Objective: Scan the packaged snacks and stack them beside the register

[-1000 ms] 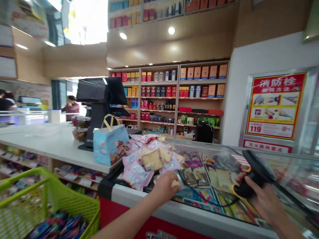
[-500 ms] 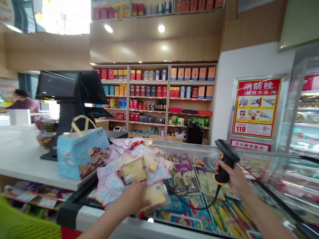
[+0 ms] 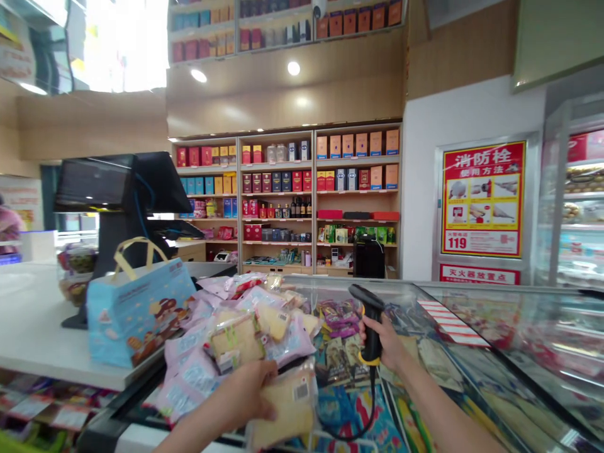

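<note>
The fingers of the left hand (image 3: 245,393) are closed on a clear plastic pack of sliced bread (image 3: 283,409), and they hold it from its left side. The pack is low in the view, with a white barcode label (image 3: 301,391) near its upper right corner, and its long side leans up toward the right. The fingers of the right hand (image 3: 389,343) wrap tightly around the grip of a black barcode scanner (image 3: 372,330), which has a yellow ring at the base. Its handle stands almost upright and its head points to the left, toward the pack, with a small gap between them. A black cable (image 3: 358,428) hangs down from the scanner in a loop.

Both hands are above a glass-topped display freezer (image 3: 519,327) with colourful packets (image 3: 335,318) inside. A pile of pink-printed food packs (image 3: 236,333) lies at its left end, near the hands, beside a blue paper bag (image 3: 136,311) on the white tabletop (image 3: 33,321). I cannot see what the bag contains.
</note>
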{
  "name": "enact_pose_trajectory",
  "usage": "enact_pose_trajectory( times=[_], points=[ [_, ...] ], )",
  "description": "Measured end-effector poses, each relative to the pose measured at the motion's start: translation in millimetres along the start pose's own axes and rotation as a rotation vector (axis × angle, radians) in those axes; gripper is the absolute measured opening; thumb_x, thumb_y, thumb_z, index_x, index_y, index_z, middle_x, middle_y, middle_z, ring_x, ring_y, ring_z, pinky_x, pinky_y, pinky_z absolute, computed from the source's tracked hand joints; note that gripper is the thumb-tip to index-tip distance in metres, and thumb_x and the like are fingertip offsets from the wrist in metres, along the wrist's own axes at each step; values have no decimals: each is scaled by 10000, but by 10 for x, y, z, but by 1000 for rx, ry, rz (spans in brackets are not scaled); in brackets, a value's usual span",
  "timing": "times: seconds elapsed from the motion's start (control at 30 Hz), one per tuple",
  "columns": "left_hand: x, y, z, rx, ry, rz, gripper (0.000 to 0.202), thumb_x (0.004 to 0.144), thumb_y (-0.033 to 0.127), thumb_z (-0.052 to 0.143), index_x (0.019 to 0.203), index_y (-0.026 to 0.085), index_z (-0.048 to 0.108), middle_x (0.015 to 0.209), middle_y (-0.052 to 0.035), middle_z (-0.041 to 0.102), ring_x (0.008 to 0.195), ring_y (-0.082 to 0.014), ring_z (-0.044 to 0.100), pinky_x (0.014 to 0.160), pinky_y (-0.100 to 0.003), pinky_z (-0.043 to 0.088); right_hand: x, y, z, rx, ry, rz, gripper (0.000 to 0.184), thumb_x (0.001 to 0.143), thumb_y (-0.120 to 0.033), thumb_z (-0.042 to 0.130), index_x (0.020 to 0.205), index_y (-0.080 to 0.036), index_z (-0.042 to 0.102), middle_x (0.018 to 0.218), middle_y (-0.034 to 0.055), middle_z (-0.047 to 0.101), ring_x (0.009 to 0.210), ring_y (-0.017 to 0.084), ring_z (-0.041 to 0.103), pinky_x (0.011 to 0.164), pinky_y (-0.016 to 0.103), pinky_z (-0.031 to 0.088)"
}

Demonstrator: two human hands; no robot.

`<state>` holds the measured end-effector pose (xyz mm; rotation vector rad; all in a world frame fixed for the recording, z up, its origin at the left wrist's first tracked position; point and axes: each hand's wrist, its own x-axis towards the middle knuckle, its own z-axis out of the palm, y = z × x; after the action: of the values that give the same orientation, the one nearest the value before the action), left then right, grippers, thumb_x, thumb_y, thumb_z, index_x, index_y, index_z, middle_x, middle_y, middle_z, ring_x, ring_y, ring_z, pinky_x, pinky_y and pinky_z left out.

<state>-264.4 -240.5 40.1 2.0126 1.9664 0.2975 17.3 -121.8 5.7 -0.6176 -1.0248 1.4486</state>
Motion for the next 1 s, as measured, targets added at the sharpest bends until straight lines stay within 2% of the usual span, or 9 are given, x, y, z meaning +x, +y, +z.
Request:
enact_pose_trajectory(
  times=[0.13,0.23,0.33,0.4,0.47,0.57,0.8,0.9,1.0],
  points=[
    [409,286,-114,-153,85,127,270,511,230,749,711,173,576,685,46,560,736,-174,552,618,-236,332,-64,125,54,-1,-79,115,424,517,-394,887,742,-167,609,585,-10,627,480,116,569,480,239,483],
    [845,507,-155,-229,188,187,271,520,261,760,694,173,571,634,54,510,691,-155,514,608,-235,312,-82,194,113,44,-81,117,478,525,-474,872,836,-182,656,693,36,705,608,203,671,562,310,536],
    [1192,629,-69,-387,271,232,294,482,226,777,712,179,601,630,51,520,699,-163,529,626,-234,351,-33,246,82,59,-22,44,520,513,-449,878,907,-174,679,748,61,739,695,248,710,668,358,557],
    [1327,648,71,-673,374,238,414,477,223,784,861,182,635,678,39,567,725,-177,565,654,-247,408,25,268,26,41,59,-11,529,453,-374,901,883,-152,688,740,66,746,687,245,711,692,353,555],
    [1390,642,244,-1055,422,220,568,491,266,799,1020,184,608,742,16,621,736,-192,607,681,-279,467,74,280,-22,28,144,-35,509,406,-319,899,834,-139,691,701,63,744,642,236,702,666,343,553],
    [1395,632,467,-1508,256,182,616,480,333,843,1018,176,588,782,-23,680,723,-219,660,687,-326,520,98,289,-44,34,242,-39,446,399,-262,865,791,-141,689,670,48,741,579,214,679,599,321,541],
    [1385,657,665,-1870,-81,-84,192,768,279,668,894,136,637,736,-89,717,742,-258,718,698,-389,578,71,313,-56,9,436,-135,398,430,-224,813,800,-140,692,641,24,728,548,189,651,551,288,519],
    [1405,674,741,-1865,-16,-89,130,729,219,678,821,132,647,700,-79,712,720,-243,713,682,-361,577,65,313,-108,-18,472,-145,397,429,-243,822,787,-143,681,638,20,719,550,191,647,552,295,515],
    [1426,668,786,-1786,165,20,216,622,290,766,732,147,648,696,-54,709,717,-227,698,680,-322,555,55,314,-137,-63,425,-131,416,458,-268,830,831,-147,690,711,30,736,625,206,669,621,318,530]
  ],
)
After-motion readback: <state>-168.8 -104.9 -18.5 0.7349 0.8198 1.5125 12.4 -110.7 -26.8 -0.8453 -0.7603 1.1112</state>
